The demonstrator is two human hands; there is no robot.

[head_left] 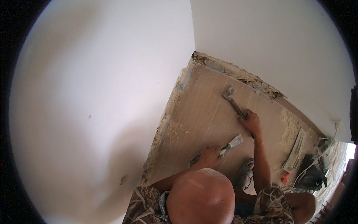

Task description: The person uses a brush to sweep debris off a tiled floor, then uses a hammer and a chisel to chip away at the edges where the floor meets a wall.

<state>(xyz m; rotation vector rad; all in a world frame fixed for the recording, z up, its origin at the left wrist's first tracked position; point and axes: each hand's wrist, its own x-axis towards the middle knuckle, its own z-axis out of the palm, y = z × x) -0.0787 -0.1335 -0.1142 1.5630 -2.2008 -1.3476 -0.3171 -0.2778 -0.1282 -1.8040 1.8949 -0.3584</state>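
My right hand (pixel 252 122) is closed around the dark handle of a hammer (pixel 230 93). Its dusty, blocky metal head points up and to the left, over the wood-look floor. Closer to me, my left hand (pixel 210 156) grips a putty knife (pixel 235 140) with a greenish handle. The knife's pale, dusty blade points up and to the right, toward my right forearm. A dark edge shows at the left side of this hand; I cannot make out what it belongs to. Nothing touches either tool's head except perhaps the floor beneath.
White walls meet at a corner, with a rough, broken strip (pixel 238 74) along their foot. Crumbs (pixel 175 130) lie on the floor (pixel 201 100). At the right are pale flat strips (pixel 296 149), a black plastic bag (pixel 308 175), a cable and an orange-red piece (pixel 285 177). A shoe (pixel 245 173) stands near me.
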